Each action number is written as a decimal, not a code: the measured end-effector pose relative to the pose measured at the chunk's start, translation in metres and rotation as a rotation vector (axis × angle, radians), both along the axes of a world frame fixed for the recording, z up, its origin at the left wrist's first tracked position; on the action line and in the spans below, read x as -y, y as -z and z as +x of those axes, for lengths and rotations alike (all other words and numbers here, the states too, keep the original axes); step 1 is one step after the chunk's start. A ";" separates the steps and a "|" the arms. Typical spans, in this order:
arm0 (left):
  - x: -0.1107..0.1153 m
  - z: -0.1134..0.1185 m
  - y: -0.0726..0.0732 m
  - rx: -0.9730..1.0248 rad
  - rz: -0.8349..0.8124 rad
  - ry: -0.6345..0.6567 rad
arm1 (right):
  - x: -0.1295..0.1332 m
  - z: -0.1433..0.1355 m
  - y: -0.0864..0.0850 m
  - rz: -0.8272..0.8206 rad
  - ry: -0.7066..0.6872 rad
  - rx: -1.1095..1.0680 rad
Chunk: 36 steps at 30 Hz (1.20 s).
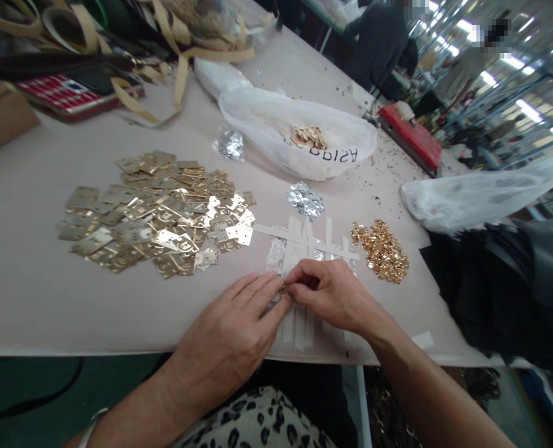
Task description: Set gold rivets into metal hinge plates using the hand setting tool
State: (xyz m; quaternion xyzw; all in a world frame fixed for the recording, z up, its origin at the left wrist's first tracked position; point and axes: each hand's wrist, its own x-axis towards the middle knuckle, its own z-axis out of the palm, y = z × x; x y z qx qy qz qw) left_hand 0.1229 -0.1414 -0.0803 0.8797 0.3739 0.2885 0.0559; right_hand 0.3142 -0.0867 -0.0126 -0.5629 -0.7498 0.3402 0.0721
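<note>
At the table's near edge, both hands meet over a patch of crossed pale tape strips (297, 249). My left hand (239, 326) lies palm down from the left, its fingers pressed together and its thumb close under them around something mostly hidden. Thumb and index finger of my right hand (332, 289) pinch at the left fingertips; what they hold is too small to name. To the left spreads a heap of flat gold metal plates (164, 214) with holes. Small silver discs (305, 200) lie beyond the strips, and small gold fittings (383, 250) are piled to the right.
Behind the piles lies a white plastic bag (262, 124) with metal pieces on it, beside a small clear bag of silver pieces (230, 143). A red-buttoned calculator (75, 90) and tan straps (180, 74) sit back left. Black material (477, 292) covers the right side.
</note>
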 end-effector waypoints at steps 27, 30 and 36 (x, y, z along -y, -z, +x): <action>-0.001 0.001 0.003 -0.011 0.051 0.023 | 0.057 0.075 0.012 0.418 0.512 -0.401; -0.001 0.002 -0.001 -0.016 0.036 0.013 | 0.047 0.055 0.006 0.277 0.758 -1.134; -0.001 0.001 -0.005 0.003 0.050 0.031 | 0.021 0.013 0.017 -0.047 0.938 -1.803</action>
